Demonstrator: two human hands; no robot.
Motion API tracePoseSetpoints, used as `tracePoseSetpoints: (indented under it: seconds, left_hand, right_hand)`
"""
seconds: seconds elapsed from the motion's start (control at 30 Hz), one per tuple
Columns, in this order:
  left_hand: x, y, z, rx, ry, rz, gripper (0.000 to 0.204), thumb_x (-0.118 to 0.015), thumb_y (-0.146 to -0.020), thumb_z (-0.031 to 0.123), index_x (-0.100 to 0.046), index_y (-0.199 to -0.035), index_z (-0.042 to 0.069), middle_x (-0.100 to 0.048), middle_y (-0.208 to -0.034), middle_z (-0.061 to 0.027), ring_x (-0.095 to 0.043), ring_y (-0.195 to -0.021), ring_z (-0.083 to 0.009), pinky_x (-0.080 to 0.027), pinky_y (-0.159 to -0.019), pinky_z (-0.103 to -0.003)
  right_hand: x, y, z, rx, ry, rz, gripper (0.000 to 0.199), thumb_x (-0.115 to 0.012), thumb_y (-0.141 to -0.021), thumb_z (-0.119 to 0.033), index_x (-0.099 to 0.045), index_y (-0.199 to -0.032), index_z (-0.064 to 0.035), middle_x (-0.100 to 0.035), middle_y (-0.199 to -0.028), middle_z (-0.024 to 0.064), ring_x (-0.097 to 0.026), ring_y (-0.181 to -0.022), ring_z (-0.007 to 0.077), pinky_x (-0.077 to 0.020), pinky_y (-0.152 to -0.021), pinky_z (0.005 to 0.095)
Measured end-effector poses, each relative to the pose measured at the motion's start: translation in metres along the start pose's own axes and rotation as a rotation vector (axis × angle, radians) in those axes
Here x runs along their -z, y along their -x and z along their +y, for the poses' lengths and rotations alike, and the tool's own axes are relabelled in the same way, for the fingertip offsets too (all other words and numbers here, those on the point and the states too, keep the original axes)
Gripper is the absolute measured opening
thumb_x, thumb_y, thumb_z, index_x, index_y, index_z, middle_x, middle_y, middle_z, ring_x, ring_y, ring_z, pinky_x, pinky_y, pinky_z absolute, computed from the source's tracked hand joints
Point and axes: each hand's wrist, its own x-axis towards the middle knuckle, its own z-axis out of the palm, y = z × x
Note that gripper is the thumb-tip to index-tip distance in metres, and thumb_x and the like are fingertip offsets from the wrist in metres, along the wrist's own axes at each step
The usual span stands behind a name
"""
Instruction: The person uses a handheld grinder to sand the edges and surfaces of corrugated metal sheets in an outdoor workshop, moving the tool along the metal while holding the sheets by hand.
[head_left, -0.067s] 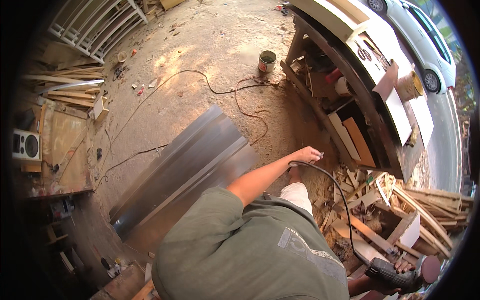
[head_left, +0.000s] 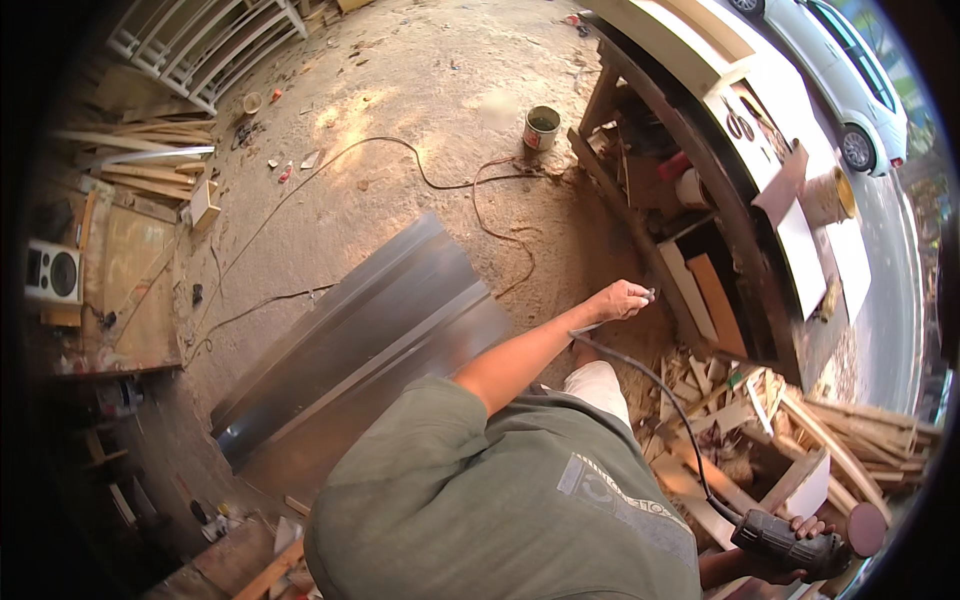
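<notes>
Grips an angle grinder [head_left: 790, 542] in the right hand [head_left: 808, 527], with curled fingers wrapped over the dark casing and the reddish-brown disc [head_left: 866, 530] just beyond them, to their right. Holds the left hand [head_left: 622, 299] well apart from the tool, folded nearly into a fist, with a small pale thing [head_left: 650, 296] poking out at the fingertips; cannot tell what it is. Has the grinder's black cord [head_left: 672, 393] curving from the tool up to the left wrist; cannot tell whether it touches there. Has heaped wood offcuts [head_left: 720, 480] between the two hands, and a dark-edged workbench [head_left: 762, 245] to the right of the left hand, with scissors [head_left: 740, 122] on top, farther off. Has a metal can [head_left: 542, 128] standing beyond the left hand and somewhat to its left, and a ridged grey metal sheet [head_left: 360, 340] lying left of the same hand, partly hidden by the forearm and sleeve.
</notes>
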Motion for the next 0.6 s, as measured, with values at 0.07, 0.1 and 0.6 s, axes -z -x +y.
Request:
tracePoseSetpoints:
  seconds: [0.07, 0.1, 0.6]
  left_hand:
    - [0.034, -0.02, 0.049, -0.105, 0.005, 0.16, 0.03, -0.06, -0.103, 0.014, -0.066, -0.127, -0.002, -0.048, -0.067, 0.0079, -0.041, -0.055, -0.0025, -0.034, -0.05, -0.022]
    - [0.039, -0.036, 0.081, -0.226, -0.063, 0.266, 0.031, -0.059, -0.103, 0.014, -0.065, -0.128, -0.004, -0.048, -0.067, 0.0082, -0.041, -0.056, -0.0022, -0.034, -0.051, -0.021]
    - [0.267, 0.048, 0.207, -0.033, -0.794, 1.192, 0.026, -0.06, -0.095, 0.024, -0.065, -0.1, -0.001, -0.066, -0.081, -0.0276, -0.067, -0.073, -0.0396, -0.051, -0.07, -0.048]
  right_hand:
    - [0.007, -0.067, 0.071, -0.062, -0.057, -0.064, 0.097, -0.086, -0.078, -0.036, -0.034, -0.145, 0.0112, -0.044, -0.106, 0.0122, -0.048, -0.098, 0.0236, -0.0419, -0.091, 0.0381]
    - [0.019, -0.1, 0.097, -0.066, -0.068, -0.089, 0.096, -0.085, -0.078, -0.037, -0.034, -0.144, 0.0104, -0.044, -0.106, 0.0121, -0.048, -0.098, 0.0237, -0.0419, -0.091, 0.0386]
    - [-0.311, -0.326, 0.574, -0.884, -0.549, -0.782, 0.066, -0.05, -0.105, -0.037, -0.029, -0.154, 0.0028, -0.053, -0.12, 0.0182, -0.057, -0.099, 0.0312, -0.0493, -0.088, 0.049]
